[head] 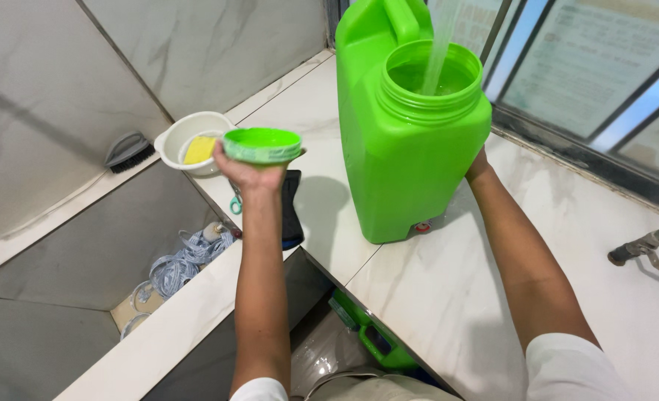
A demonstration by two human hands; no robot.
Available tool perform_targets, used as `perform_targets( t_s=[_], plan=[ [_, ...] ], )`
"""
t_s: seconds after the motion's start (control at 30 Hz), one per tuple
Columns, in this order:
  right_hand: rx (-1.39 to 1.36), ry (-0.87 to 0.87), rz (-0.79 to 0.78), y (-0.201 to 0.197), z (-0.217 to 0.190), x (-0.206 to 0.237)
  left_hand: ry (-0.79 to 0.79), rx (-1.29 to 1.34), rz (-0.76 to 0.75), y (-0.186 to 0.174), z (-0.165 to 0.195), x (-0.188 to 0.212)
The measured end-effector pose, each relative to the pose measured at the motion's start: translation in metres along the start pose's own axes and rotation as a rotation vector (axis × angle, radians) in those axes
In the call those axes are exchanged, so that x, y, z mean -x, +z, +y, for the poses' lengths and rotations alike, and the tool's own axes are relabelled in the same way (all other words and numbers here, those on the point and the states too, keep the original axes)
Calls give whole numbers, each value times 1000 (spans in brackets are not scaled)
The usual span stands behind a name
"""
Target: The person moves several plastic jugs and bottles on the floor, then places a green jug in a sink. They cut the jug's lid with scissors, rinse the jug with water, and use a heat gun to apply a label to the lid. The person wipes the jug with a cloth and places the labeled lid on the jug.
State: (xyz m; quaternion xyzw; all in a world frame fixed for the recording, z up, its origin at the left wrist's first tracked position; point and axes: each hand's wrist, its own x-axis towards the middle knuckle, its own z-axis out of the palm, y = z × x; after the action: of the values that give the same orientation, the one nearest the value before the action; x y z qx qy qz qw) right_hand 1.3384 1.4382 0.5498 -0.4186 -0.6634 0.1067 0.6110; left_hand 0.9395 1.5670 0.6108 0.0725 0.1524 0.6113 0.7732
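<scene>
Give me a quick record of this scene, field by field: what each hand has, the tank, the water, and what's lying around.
left hand: holds a green lid up, apart from the tank
right hand: on the far side of the green tank, mostly hidden
tank: upright on the white marble counter, mouth open
water: streams down into the mouth
nearby: white bowl with yellow sponge, brush, dark phone

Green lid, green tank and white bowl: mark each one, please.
green lid (pixel 262 142), head view, on its inner face.
green tank (pixel 404 163), head view, front wall.
white bowl (pixel 168 142), head view, left rim.
</scene>
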Motion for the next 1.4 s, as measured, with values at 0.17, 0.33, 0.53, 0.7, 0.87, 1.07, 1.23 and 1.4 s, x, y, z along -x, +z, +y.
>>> perform_targets(
  t_s=[0.17, 0.33, 0.53, 0.7, 0.87, 1.07, 1.23, 1.4],
  plan=[
    [124, -13, -46, -1, -8, 2, -148, -22, -212, 68, -32, 29],
    [731, -46, -114, -5, -17, 15, 21, -67, -338, 119, -54, 22],
    [997, 459, -87, -5, -21, 42, 290, -212, -653, 145, -85, 23],
    [836, 504, 84, -6, -15, 77, 252, -255, -661, 151, -95, 39],
    [902, 410, 63, -6, -17, 74, 140, -415, -636, 147, -90, 57],
    [900, 559, -60, 3, -42, 29, 200, -420, -691, 150, -110, 66],
    [721, 114, -43, 3, -50, 4, 484, -610, -639, 163, -129, 60],
    [454, 108, -80, 0, -44, -8, 705, -805, -516, 170, -139, 54]
  ],
)
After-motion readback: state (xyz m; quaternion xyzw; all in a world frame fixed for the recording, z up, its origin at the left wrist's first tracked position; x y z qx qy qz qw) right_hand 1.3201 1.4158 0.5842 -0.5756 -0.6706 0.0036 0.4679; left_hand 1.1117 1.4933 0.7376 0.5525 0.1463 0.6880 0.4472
